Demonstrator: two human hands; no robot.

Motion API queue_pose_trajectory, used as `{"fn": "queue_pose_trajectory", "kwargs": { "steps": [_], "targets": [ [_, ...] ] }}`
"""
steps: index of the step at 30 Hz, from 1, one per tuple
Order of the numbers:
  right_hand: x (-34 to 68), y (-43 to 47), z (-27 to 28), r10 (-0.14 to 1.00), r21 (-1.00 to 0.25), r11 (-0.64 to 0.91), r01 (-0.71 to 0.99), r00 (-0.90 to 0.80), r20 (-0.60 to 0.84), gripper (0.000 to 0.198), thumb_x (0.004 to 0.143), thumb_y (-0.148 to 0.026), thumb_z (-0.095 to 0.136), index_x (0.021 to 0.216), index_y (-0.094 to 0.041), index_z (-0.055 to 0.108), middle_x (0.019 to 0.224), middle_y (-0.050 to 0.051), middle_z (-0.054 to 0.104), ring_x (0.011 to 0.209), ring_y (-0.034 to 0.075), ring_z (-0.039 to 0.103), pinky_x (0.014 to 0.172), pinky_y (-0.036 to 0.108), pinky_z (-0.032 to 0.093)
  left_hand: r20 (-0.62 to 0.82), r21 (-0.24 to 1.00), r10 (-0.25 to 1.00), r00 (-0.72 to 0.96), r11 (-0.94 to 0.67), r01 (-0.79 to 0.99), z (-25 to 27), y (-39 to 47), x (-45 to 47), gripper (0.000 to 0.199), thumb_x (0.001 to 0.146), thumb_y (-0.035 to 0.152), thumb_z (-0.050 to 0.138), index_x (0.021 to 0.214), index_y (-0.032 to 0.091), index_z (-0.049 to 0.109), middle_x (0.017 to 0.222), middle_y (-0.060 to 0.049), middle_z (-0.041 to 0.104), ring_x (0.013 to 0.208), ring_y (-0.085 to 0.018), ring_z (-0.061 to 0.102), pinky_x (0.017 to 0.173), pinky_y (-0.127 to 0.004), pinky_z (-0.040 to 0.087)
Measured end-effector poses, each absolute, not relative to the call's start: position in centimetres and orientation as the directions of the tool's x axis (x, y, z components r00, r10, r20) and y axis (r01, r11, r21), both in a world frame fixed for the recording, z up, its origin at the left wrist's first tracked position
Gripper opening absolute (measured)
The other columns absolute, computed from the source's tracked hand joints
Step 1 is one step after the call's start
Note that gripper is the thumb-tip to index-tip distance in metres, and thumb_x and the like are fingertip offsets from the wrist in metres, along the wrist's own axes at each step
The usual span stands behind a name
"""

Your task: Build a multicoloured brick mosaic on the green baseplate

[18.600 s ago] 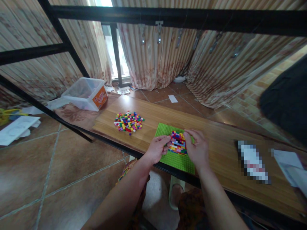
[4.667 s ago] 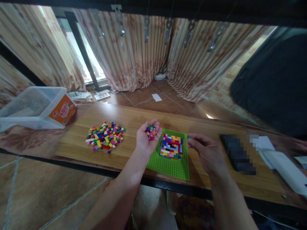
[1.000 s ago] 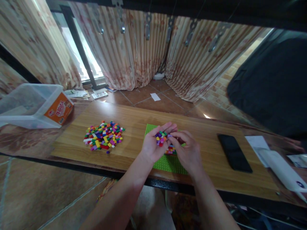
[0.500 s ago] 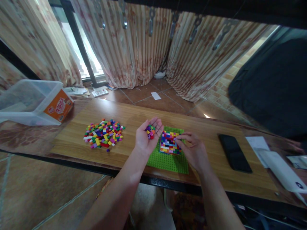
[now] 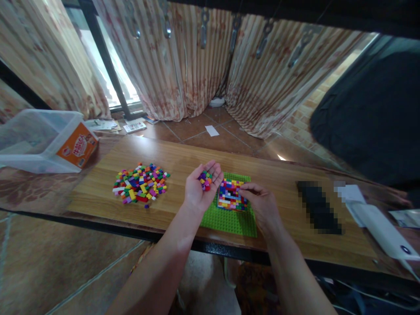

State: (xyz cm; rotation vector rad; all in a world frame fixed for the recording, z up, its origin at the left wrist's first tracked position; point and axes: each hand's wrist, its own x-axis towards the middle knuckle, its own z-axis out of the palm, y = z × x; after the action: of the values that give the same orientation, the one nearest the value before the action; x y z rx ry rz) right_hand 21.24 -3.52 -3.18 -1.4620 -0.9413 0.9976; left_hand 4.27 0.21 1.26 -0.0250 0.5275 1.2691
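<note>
My left hand (image 5: 201, 186) is palm up, slightly cupped, with several small coloured toy bricks (image 5: 206, 180) lying in it. A hollow block of stacked toy bricks (image 5: 228, 203) in many colours stands on a green studded baseplate (image 5: 226, 224), just right of that palm. At the block's right side, my right hand (image 5: 260, 199) has thumb and forefinger pinched together on a small toy brick, mostly hidden by the fingertips. Its other fingers are bent. The left fingers cover part of the baseplate's left side.
A loose pile of toy bricks (image 5: 141, 183) lies on the left of the wooden board (image 5: 183, 153). Beyond it stands a clear plastic bin (image 5: 42, 148) with an orange label. To the right are a dark, pixelated flat object (image 5: 318, 208) and a white device (image 5: 383, 232).
My right hand has shifted very slightly, its pinched fingertips staying at the block's right side. The left hand and its bricks hold still. The whole view has moved a little.
</note>
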Motion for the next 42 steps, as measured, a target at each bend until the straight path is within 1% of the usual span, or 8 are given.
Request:
{"fn": "queue_pose_trajectory", "kwargs": {
  "steps": [7, 16, 19, 23, 26, 31, 37, 42],
  "targets": [
    [20.1, -3.5, -2.5, 0.907, -0.991, -0.097, -0.096, 0.402, -0.128, 0.017, 0.05, -0.026, 0.083, 0.061, -0.022, 0.07, 0.062, -0.001, 0.067, 0.06, 0.014, 0.059, 0.058, 0.027, 0.049, -0.407, 0.276, 0.892, 0.196, 0.324, -0.905, 1.3, 0.1, 4.3, 0.023, 0.091, 0.021, 0.051, 0.088, 0.011, 0.071, 0.078, -0.008, 0.071, 0.073, -0.013, 0.067, 0.089, -0.03, 0.052],
    [20.3, -3.6, -3.3, 0.921, -0.991, -0.084, -0.101, 0.371, -0.115, 0.02, 0.053, -0.03, 0.083, 0.065, -0.022, 0.07, 0.065, -0.001, 0.067, 0.062, 0.015, 0.06, 0.062, 0.029, 0.051, -0.392, 0.282, 0.892, 0.226, 0.35, -0.893, 1.3, -0.2, 4.3, 0.026, 0.093, 0.023, 0.048, 0.092, 0.011, 0.072, 0.083, -0.011, 0.073, 0.08, -0.016, 0.07, 0.09, -0.032, 0.053],
    [20.9, -3.6, -3.3, 0.921, -1.0, -0.027, 0.006, 0.39, -0.023, 0.021, 0.058, -0.033, 0.084, 0.072, -0.022, 0.072, 0.078, 0.002, 0.07, 0.072, 0.017, 0.063, 0.069, 0.031, 0.053, -0.36, 0.282, 0.89, 0.28, 0.391, -0.876, 1.6, -0.4, 4.5, 0.032, 0.095, 0.029, 0.046, 0.093, 0.01, 0.071, 0.096, -0.015, 0.075, 0.095, -0.02, 0.07, 0.094, -0.034, 0.052],
    [20.9, -3.9, -1.9, 0.834, -0.925, 0.176, 0.336, 0.448, 0.321, 0.013, 0.074, -0.035, 0.075, 0.081, -0.024, 0.074, 0.099, 0.005, 0.068, 0.091, 0.021, 0.064, 0.079, 0.035, 0.052, -0.322, 0.293, 0.875, 0.362, 0.456, -0.84, 1.7, -0.6, 4.8, 0.038, 0.096, 0.035, 0.043, 0.099, 0.01, 0.071, 0.113, -0.018, 0.072, 0.114, -0.025, 0.065, 0.099, -0.036, 0.048],
    [19.7, -4.4, -0.4, 0.834, -0.803, 0.292, 0.52, 0.272, 0.48, 0.012, 0.085, -0.032, 0.066, 0.089, -0.026, 0.075, 0.105, 0.006, 0.066, 0.099, 0.022, 0.063, 0.088, 0.039, 0.051, -0.299, 0.294, 0.86, 0.413, 0.495, -0.818, 1.7, -0.9, 5.0, 0.04, 0.096, 0.037, 0.042, 0.103, 0.01, 0.072, 0.117, -0.018, 0.071, 0.118, -0.025, 0.063, 0.099, -0.037, 0.048],
    [17.9, -4.9, 0.5, 0.861, -0.67, 0.387, 0.633, 0.012, 0.509, 0.021, 0.09, -0.027, 0.06, 0.106, -0.028, 0.074, 0.114, 0.007, 0.063, 0.112, 0.025, 0.059, 0.1, 0.044, 0.047, -0.273, 0.294, 0.84, 0.47, 0.538, -0.79, 1.7, -1.3, 5.1, 0.042, 0.098, 0.036, 0.04, 0.104, 0.01, 0.072, 0.118, -0.017, 0.071, 0.107, -0.021, 0.067, 0.091, -0.029, 0.052],
    [17.9, -4.6, -0.2, 0.84, -0.589, 0.421, 0.69, -0.052, 0.54, 0.02, 0.091, -0.026, 0.06, 0.106, -0.028, 0.073, 0.114, 0.007, 0.062, 0.112, 0.026, 0.056, 0.098, 0.046, 0.046, -0.274, 0.291, 0.812, 0.515, 0.58, -0.761, 1.7, -1.5, 5.1, 0.043, 0.098, 0.035, 0.038, 0.112, 0.009, 0.07, 0.125, -0.017, 0.068, 0.105, -0.019, 0.068, 0.09, -0.027, 0.053],
    [17.8, -4.5, 0.0, 0.853, -0.585, 0.392, 0.71, -0.041, 0.521, 0.013, 0.091, -0.028, 0.061, 0.093, -0.025, 0.073, 0.104, 0.007, 0.065, 0.104, 0.025, 0.057, 0.091, 0.043, 0.047, -0.279, 0.261, 0.798, 0.535, 0.599, -0.757, 1.4, -1.6, 5.3, 0.043, 0.099, 0.034, 0.037, 0.108, 0.009, 0.07, 0.124, -0.018, 0.068, 0.105, -0.02, 0.068, 0.092, -0.026, 0.053]
  ]
}}
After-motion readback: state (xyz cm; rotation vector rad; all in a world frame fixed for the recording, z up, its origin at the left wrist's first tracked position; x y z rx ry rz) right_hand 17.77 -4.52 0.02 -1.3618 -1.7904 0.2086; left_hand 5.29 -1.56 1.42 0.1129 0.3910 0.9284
